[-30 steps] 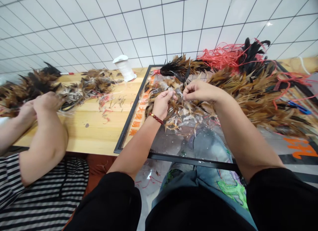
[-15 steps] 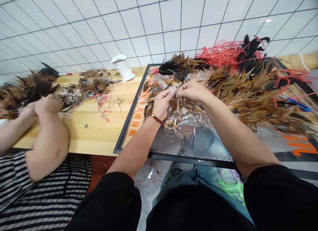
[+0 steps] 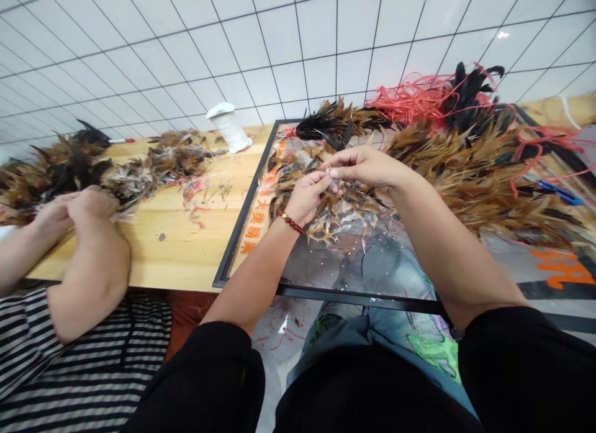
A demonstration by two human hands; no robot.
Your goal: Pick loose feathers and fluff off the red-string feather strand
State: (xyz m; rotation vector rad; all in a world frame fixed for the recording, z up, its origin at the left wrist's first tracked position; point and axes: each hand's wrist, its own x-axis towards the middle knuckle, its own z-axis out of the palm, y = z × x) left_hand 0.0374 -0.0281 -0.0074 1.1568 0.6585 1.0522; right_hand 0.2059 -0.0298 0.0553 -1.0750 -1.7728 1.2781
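My left hand (image 3: 308, 197), with a red bead bracelet at the wrist, and my right hand (image 3: 361, 166) meet fingertip to fingertip above a glass table top (image 3: 326, 268). Both pinch small brown feathers (image 3: 331, 186) between thumb and fingers. Under the hands lies a loose heap of brown and pale feathers (image 3: 321, 218). A big pile of long brown and black feathers (image 3: 470, 172) stretches to the right of my right hand.
A tangle of red string (image 3: 410, 100) lies behind the pile. A white spool (image 3: 229, 127) stands on the wooden table (image 3: 186, 246). At the left, a person in a striped top works with both hands (image 3: 79, 206) in another feather heap (image 3: 69, 169).
My hands have drawn closer together, and the right hand has shifted a little left over the left fingertips. The neighbour's hands have moved slightly.
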